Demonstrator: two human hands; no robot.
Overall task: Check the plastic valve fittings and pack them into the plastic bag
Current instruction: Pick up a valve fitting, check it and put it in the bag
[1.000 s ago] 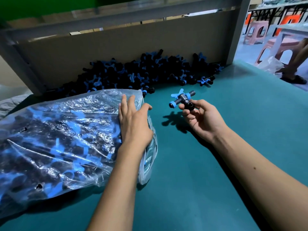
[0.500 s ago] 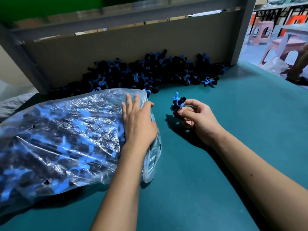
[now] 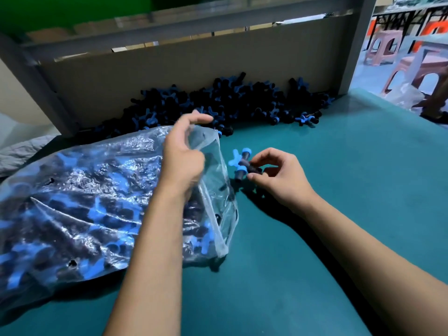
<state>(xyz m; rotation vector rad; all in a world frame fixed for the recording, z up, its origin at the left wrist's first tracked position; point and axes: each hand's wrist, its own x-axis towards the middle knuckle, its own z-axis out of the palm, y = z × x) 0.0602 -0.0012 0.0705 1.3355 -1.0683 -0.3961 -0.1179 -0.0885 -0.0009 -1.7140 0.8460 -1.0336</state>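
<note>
The right hand (image 3: 278, 175) pinched one valve fitting (image 3: 243, 163) between thumb and fingertips, just beside the mouth of the plastic bag (image 3: 84, 202). The left hand (image 3: 184, 154) held up the bag's upper lip, fingers curled round the film, so the mouth gaped toward the fitting. The bag, already heavy with fittings, lay on the green worktop (image 3: 339, 190), with a loose pile of fittings (image 3: 242, 103) behind it. If the slack film slipped, the mouth would likely sag and the fitting could catch on the edge or packed pieces spill out.
</note>
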